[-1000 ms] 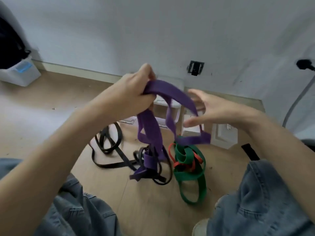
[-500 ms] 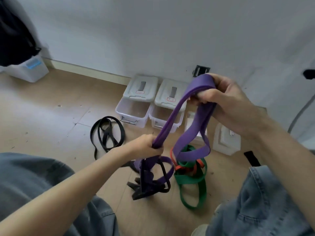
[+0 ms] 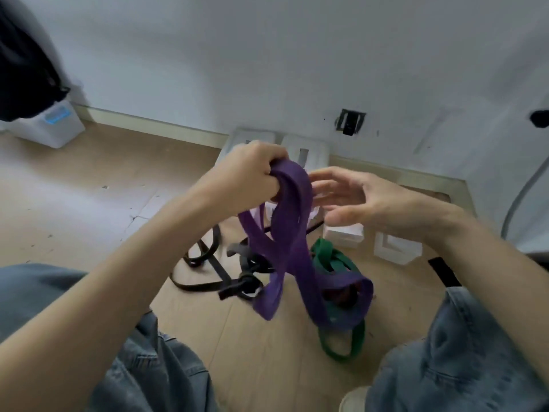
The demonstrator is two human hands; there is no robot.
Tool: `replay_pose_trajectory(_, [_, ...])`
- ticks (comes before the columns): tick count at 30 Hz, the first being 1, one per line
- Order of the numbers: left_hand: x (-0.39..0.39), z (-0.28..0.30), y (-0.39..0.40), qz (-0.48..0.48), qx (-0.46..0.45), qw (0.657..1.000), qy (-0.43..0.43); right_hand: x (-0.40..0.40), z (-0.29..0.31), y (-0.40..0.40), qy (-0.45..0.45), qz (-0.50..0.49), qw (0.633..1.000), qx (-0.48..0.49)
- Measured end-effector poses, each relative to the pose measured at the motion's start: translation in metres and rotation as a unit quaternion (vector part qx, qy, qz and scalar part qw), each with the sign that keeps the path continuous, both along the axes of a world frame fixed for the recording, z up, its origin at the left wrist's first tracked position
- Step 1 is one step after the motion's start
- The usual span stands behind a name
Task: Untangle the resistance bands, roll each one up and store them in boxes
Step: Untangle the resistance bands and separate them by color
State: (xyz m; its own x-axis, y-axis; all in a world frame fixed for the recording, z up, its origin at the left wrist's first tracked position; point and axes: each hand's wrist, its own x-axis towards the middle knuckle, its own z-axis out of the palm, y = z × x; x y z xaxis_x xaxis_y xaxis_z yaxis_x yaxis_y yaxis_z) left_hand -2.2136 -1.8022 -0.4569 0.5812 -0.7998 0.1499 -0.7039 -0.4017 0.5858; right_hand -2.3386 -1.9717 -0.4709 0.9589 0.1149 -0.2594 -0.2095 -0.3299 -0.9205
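My left hand (image 3: pixel 252 171) grips the top of a wide purple band (image 3: pixel 292 242), whose loops hang down over the floor. Just to the right of it, my right hand (image 3: pixel 359 197) is spread with straight fingers and holds nothing. Below lie a green band (image 3: pixel 338 260), partly behind the purple loops with something reddish among them, and thin black bands (image 3: pixel 208 263) knotted to the left. Clear storage boxes (image 3: pixel 312 150) stand against the wall, mostly hidden by my hands.
Small white boxes (image 3: pixel 398 248) sit on the wooden floor at right. A white bin with a blue label (image 3: pixel 53 123) and a dark bag stand at far left. My knees in jeans frame the bottom. A wall socket (image 3: pixel 350 121) is behind.
My left hand rose from low on the purple band to its top. My right hand let go of the band and opened. The purple loops now hang lower.
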Motion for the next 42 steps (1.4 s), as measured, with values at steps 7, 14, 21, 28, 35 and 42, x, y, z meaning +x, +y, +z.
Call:
replay_pose_trajectory(7, [-0.004,-0.015,-0.001,-0.006,0.000,1.000,0.016,0.016,-0.001,0.027,-0.049,-0.112,0.993,0.003])
replay_pose_trajectory(14, [-0.010,-0.072,-0.003,-0.078,0.015,0.981,0.178,0.014,0.016,0.022,-0.107,-0.143,0.981,0.078])
replay_pose_trajectory(21, [-0.002,-0.034,-0.007,-0.142,-0.123,0.946,0.262,0.008,0.048,0.004,-0.265,-0.179,0.888,0.330])
replay_pose_trajectory(28, [0.013,-0.021,0.004,-0.068,0.083,0.994,0.034,0.010,0.014,-0.009,-0.018,-0.207,0.975,-0.077])
replay_pose_trajectory(35, [-0.002,-0.007,-0.006,-0.163,-0.028,0.982,0.096,0.012,0.001,0.006,-0.040,-0.042,0.990,-0.125])
replay_pose_trajectory(42, [0.016,-0.058,0.006,-0.105,0.119,0.984,0.080,0.013,0.010,0.011,-0.148,-0.140,0.979,0.005])
